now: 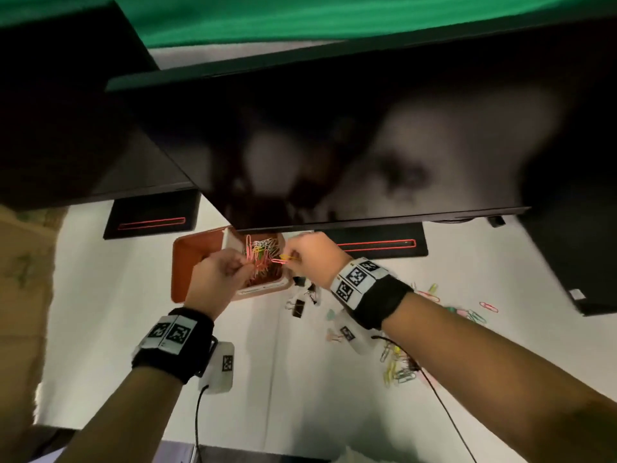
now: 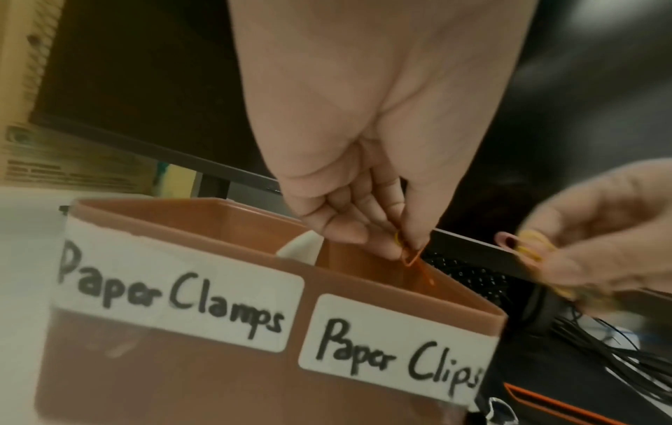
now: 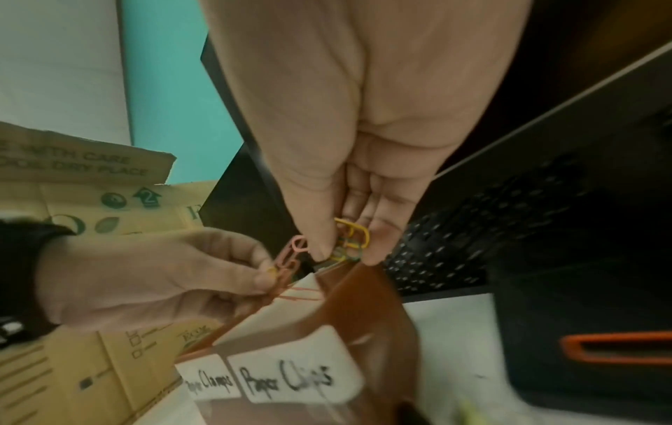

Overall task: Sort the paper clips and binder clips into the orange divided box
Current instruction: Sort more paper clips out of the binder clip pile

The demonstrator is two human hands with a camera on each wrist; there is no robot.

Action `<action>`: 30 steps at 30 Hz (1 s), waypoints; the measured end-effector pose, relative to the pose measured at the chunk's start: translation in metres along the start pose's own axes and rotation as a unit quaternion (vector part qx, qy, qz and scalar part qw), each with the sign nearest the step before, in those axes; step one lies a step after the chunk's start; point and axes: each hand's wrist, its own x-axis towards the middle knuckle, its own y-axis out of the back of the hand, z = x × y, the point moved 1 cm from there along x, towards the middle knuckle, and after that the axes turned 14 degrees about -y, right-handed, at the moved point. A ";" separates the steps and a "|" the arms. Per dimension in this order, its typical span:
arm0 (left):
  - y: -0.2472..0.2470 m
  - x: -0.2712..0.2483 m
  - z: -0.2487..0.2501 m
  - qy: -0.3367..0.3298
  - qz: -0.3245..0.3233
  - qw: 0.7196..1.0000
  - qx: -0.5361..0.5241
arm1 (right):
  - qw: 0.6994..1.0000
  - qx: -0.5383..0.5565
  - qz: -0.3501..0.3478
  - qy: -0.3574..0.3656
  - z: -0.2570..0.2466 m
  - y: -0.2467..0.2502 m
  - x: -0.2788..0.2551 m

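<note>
The orange divided box (image 1: 187, 262) stands on the white desk under the monitor, labelled "Paper Clamps" (image 2: 174, 293) on its left half and "Paper Clips" (image 2: 396, 350) on its right. Both hands hover over the right compartment, which holds a heap of coloured paper clips (image 1: 263, 248). My left hand (image 1: 220, 275) pinches pink and orange paper clips (image 3: 287, 264). My right hand (image 1: 310, 255) pinches a tangle of yellow and green paper clips (image 3: 351, 241). Black binder clips (image 1: 298, 307) lie on the desk just right of the box.
More loose paper clips lie at the right (image 1: 400, 365) and far right (image 1: 487, 307) of the desk. A dark monitor (image 1: 334, 145) overhangs the box. Black stands with red slots (image 1: 377, 243) sit behind. A cardboard carton (image 1: 23, 295) stands at the left.
</note>
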 end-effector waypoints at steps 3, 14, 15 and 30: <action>-0.001 0.016 -0.013 0.026 -0.025 0.999 0.037 | 0.998 0.015 -0.009 -0.053 -0.039 -0.020 0.029; -0.033 -0.008 0.037 -0.184 -0.100 0.978 0.002 | 0.996 0.044 0.072 -0.041 0.052 0.012 -0.035; -0.047 -0.010 0.044 -0.200 -0.119 0.972 -0.008 | 0.994 0.022 0.076 -0.070 0.079 0.018 -0.048; -0.257 0.016 0.124 -0.119 -0.299 0.942 0.091 | 0.956 -0.013 -0.036 -0.290 0.272 0.040 -0.173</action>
